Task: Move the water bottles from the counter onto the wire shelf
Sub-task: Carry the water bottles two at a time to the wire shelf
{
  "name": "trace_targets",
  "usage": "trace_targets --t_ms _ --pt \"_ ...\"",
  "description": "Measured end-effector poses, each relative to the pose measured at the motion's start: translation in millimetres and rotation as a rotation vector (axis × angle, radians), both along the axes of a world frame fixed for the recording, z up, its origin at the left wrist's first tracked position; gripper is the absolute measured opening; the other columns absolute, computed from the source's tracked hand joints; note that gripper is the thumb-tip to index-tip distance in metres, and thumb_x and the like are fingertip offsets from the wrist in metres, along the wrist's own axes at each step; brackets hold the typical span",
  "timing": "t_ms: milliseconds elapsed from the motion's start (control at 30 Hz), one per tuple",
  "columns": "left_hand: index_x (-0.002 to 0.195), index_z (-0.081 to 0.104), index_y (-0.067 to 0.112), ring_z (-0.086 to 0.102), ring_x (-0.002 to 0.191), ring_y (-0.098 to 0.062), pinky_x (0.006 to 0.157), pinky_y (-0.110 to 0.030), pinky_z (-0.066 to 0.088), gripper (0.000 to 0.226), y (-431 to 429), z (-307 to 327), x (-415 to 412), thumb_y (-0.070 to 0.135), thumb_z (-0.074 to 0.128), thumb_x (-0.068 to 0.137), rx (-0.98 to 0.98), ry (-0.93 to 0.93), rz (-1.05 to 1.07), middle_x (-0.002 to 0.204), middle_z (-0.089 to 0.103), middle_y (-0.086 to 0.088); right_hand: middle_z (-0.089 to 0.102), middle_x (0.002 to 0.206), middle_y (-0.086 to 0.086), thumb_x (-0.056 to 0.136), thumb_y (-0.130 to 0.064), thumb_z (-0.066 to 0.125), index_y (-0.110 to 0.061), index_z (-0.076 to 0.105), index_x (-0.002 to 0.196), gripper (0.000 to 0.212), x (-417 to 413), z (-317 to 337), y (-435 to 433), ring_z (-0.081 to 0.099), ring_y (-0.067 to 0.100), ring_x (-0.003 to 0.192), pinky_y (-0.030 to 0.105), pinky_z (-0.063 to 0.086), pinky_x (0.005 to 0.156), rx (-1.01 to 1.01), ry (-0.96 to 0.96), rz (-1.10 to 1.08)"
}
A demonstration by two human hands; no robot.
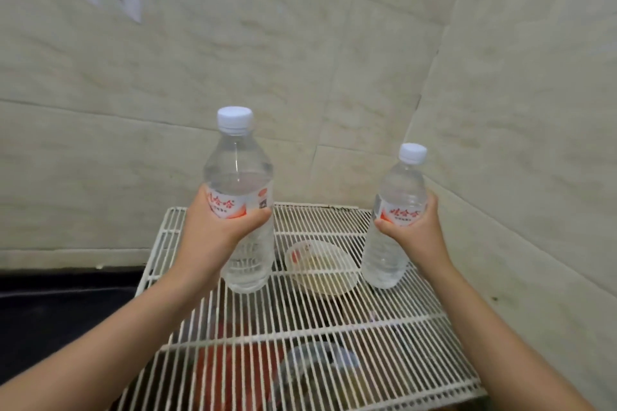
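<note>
Your forearms reach in from the bottom corners, over the near edge of the wire shelf (384, 327), where blurred red and bluish shapes show through the bars from below. Your left hand (217, 230) is wrapped tight around the label band of the left bottle (240, 177), and your right hand (414, 230) is clamped the same way on the right bottle (397, 210). Both bottles are upright, caps on, bases at or just above the shelf; you can't quite tell whether they touch yet. Bring them straight down and feel each base sit flat across several bars before you loosen your fingers, because a base caught between wires will likely tip. Keep clear of the round container (320, 267) seen between them through the grid. Behind, the dark surface (66, 297) lies left, under the tiled wall (300, 43).
</note>
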State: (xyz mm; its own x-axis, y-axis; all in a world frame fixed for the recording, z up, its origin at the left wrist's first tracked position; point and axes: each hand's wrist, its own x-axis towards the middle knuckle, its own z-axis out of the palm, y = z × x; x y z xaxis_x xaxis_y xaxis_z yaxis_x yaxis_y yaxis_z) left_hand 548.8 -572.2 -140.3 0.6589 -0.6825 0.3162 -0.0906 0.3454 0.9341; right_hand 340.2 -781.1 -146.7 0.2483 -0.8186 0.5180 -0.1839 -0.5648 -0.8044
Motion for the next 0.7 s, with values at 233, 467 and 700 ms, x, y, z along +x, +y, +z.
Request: trace_targets --t_ms 233,467,700 --pt "0.107 0.055 0.023 0.067 0.087 -0.017 0.068 -0.029 0.051 0.051 -7.1 -4.0 6.4 0.01 0.077 0.063 0.004 0.033 0.147 0.097 0.069 -0.002 0.05 0.091 -0.012 0.062 -0.012 0.082 -0.018 0.033 0.111 0.07 40.7 9.4 -101.4 0.053 0.002 0.078 0.02 0.043 0.068 0.059 0.032 -0.009" --pt "0.113 0.051 0.019 0.064 0.094 -0.024 0.082 -0.043 0.053 0.058 -36.8 7.0 -1.7 0.015 0.078 0.062 0.053 0.012 0.266 0.102 0.065 -0.007 0.052 0.104 0.002 0.061 -0.012 0.081 -0.011 0.037 0.124 0.076 60.4 4.4 -170.0 0.054 0.02 0.089 0.032 0.042 0.077 0.137 -0.036 -0.085" --pt "0.107 0.051 0.016 0.064 0.088 -0.026 0.083 -0.048 0.054 0.056 -112.8 13.2 -20.9 0.019 0.08 0.059 0.09 -0.04 0.312 0.096 0.066 -0.008 0.064 0.093 0.014 0.066 0.007 0.075 -0.017 0.06 0.09 0.037 45.9 -1.0 -194.5 0.063 0.019 0.075 0.032 0.053 0.072 0.174 -0.052 0.146"
